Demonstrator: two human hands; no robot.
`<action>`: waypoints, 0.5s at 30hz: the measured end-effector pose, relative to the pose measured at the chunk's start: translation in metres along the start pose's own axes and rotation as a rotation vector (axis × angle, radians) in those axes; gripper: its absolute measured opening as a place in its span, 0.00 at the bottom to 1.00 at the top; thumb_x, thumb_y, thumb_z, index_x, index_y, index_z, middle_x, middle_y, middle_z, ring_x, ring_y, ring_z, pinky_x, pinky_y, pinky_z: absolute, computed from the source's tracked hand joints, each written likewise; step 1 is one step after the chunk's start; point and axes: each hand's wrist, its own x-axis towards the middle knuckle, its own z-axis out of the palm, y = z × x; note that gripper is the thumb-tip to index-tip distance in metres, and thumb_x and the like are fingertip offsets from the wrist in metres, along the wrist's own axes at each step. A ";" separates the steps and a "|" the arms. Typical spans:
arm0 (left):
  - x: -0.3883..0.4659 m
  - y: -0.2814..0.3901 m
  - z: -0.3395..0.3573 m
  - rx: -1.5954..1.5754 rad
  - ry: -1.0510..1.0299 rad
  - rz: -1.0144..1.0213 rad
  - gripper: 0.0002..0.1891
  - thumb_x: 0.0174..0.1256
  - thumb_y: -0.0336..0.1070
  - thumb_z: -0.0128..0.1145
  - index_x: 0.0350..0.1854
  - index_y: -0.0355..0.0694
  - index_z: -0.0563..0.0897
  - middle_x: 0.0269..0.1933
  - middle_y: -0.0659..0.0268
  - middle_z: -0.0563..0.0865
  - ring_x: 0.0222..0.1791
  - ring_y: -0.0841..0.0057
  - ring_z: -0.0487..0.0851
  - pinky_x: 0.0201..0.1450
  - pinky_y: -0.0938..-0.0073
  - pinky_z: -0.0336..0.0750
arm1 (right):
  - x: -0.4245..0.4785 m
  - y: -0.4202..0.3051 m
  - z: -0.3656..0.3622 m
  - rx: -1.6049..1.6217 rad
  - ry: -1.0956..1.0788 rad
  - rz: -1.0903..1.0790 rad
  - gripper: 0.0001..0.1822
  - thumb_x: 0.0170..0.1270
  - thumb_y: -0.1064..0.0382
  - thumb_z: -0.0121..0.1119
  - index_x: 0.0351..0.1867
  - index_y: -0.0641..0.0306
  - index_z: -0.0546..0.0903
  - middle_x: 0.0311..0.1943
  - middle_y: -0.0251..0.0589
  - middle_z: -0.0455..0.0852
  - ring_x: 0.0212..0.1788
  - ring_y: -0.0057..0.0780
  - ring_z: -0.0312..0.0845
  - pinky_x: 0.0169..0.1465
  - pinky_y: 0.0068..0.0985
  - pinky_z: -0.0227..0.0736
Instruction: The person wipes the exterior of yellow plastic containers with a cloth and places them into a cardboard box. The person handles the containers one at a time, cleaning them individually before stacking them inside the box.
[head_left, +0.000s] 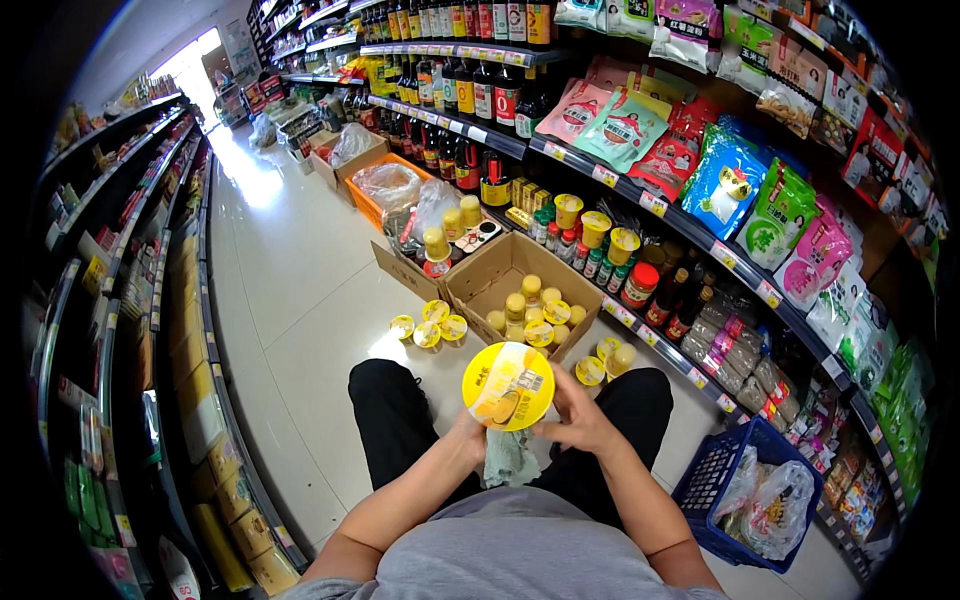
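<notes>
A yellow-lidded plastic cup is held up before me, its printed lid facing my eyes. My left hand grips it from the lower left, fingers mostly hidden beneath. Along the right side, my right hand wraps its fingers around the cup. A pale green cloth hangs below the cup between my hands; which hand holds it is hidden. Just beyond, an open cardboard box contains several similar cups, some lid up and others upside down.
More yellow-lidded cups stand on the tiled floor left of the box, others by my right knee. Stocked shelves rise at right, another shelf row at left. A blue plastic basket holds bags; an orange crate stands farther ahead.
</notes>
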 end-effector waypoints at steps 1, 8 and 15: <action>-0.002 -0.003 0.008 -0.010 0.083 0.000 0.21 0.64 0.52 0.44 0.47 0.40 0.77 0.44 0.57 0.82 0.38 0.64 0.82 0.38 0.63 0.79 | -0.001 0.002 0.002 -0.098 0.003 0.048 0.33 0.48 0.61 0.68 0.56 0.67 0.68 0.51 0.39 0.75 0.54 0.26 0.71 0.55 0.27 0.66; -0.005 -0.023 0.036 0.479 0.371 0.036 0.29 0.66 0.60 0.38 0.55 0.40 0.73 0.51 0.62 0.80 0.47 0.68 0.79 0.51 0.62 0.74 | -0.018 0.008 -0.003 -0.091 0.170 0.113 0.40 0.33 0.65 0.77 0.52 0.65 0.69 0.47 0.38 0.79 0.47 0.23 0.76 0.52 0.25 0.71; -0.043 0.028 0.056 0.645 0.336 0.807 0.10 0.64 0.34 0.50 0.46 0.37 0.73 0.35 0.62 0.81 0.28 0.76 0.81 0.30 0.75 0.77 | -0.025 -0.005 -0.009 0.090 0.257 0.145 0.42 0.33 0.69 0.75 0.55 0.65 0.67 0.47 0.37 0.78 0.49 0.24 0.75 0.54 0.26 0.69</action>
